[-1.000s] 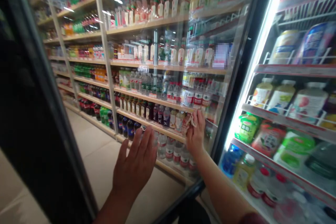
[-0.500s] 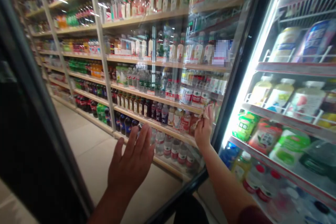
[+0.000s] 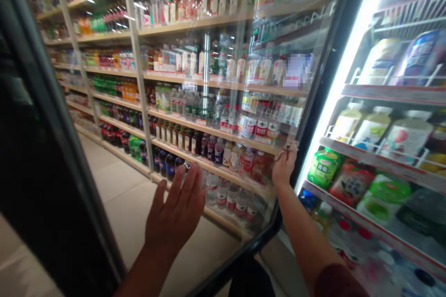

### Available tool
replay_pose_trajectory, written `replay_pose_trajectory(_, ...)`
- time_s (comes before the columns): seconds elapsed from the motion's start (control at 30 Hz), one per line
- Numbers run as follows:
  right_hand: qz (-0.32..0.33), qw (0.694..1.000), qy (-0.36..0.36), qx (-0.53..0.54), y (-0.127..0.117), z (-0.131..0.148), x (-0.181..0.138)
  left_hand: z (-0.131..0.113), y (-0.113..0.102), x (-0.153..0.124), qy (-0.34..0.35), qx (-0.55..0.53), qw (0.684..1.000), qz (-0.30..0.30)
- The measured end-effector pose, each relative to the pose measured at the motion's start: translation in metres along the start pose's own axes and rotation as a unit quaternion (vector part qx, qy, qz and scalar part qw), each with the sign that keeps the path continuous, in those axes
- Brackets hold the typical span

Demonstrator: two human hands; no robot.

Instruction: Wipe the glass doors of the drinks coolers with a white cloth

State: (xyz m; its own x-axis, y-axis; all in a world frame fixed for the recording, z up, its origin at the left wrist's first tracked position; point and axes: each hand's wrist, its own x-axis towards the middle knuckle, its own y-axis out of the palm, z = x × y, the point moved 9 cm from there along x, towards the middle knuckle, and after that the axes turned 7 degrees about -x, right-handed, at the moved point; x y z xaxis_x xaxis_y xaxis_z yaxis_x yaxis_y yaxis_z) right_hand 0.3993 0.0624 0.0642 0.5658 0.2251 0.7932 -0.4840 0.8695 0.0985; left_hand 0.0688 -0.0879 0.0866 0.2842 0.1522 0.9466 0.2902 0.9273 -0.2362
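Cloth (image 3: 291,147), apparently, pinched in right hand (image 3: 284,170), arm outstretched along glass door (image 3: 223,120); left hand (image 3: 174,211) raised, open, thumb apart.

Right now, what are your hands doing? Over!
Left hand open, at glass door. Right hand holding crumpled cloth near door's right edge. Stocked cooler shelves close on the right.

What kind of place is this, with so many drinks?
It looks like a shop: long wooden shelves packed with drink bottles, and a lit drinks cooler with its glass door open.
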Motion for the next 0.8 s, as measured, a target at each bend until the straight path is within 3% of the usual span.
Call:
replay_pose_trajectory(0.1,0.025,0.999,-0.045,0.005,0.004,0.026,-0.007,-0.002,0.003,0.000,0.004,0.012,1.000,0.005)
replay_pose_trajectory(0.27,0.112,0.964,-0.237,-0.039,0.015,0.084,-0.079,0.006,0.008,0.001,0.010,0.016,1.000,0.009)
replay_pose_trajectory(0.33,0.132,0.948,-0.283,-0.053,0.021,0.097,-0.085,0.012,0.013,0.002,0.014,0.015,1.000,0.005)
replay_pose_trajectory(0.53,0.067,0.969,-0.234,-0.051,0.033,0.109,-0.040,0.035,0.039,0.000,0.017,-0.004,1.000,-0.002)
replay_pose_trajectory(0.63,0.112,0.957,-0.257,-0.071,0.047,0.114,-0.078,0.046,0.052,0.001,0.017,0.005,1.000,-0.003)
replay_pose_trajectory(0.73,0.175,0.913,-0.357,-0.090,0.059,0.123,-0.131,0.055,0.064,0.001,0.018,0.012,1.000,0.009)
replay_pose_trajectory(0.8,0.188,0.896,-0.390,-0.099,0.065,0.129,-0.138,0.060,0.070,0.001,0.023,0.013,1.000,0.014)
